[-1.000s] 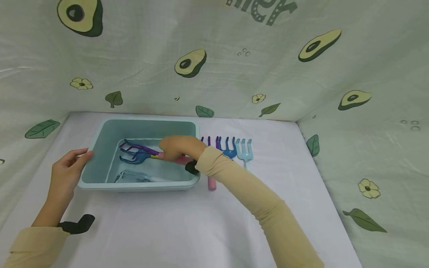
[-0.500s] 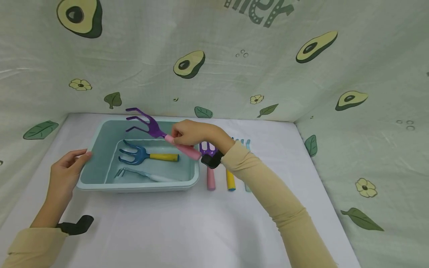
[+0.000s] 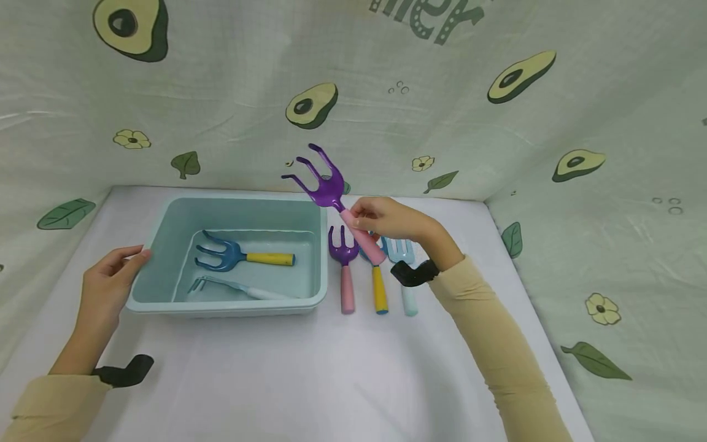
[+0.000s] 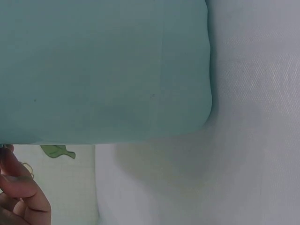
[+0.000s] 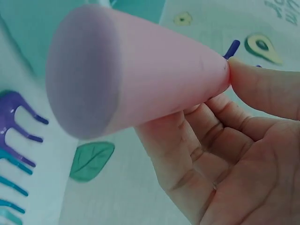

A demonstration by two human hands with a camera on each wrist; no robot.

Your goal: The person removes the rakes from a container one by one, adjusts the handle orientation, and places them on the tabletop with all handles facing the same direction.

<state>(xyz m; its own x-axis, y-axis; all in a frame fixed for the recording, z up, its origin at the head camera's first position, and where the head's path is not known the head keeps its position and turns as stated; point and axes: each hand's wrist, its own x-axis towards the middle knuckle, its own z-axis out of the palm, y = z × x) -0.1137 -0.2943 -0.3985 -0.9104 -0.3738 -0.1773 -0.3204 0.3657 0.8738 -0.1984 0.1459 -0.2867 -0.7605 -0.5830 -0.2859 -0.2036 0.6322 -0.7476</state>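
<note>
My right hand (image 3: 389,218) pinches the pink handle of a purple three-pronged hand rake (image 3: 329,189), raised above the table just right of the bin. In the right wrist view the pink handle (image 5: 154,65) lies between thumb and fingers. My left hand (image 3: 113,276) grips the left rim of a pale teal plastic bin (image 3: 232,308). The left wrist view shows the bin's outer wall (image 4: 103,70) and the curled fingers (image 4: 26,192) at its edge. Inside the bin lie a blue hand rake with a yellow handle (image 3: 270,258) and a light blue hand rake (image 3: 237,286).
Right of the bin, side by side, lie a purple fork with a pink handle (image 3: 347,288), a fork with a yellow handle (image 3: 379,291) and a light blue fork (image 3: 409,301). A patterned curtain (image 3: 232,123) hangs behind the white table (image 3: 276,380).
The purple hand rake has come up out of the bin in my right hand and moved right, its prongs now pointing up and left. My left hand stays on the rim.
</note>
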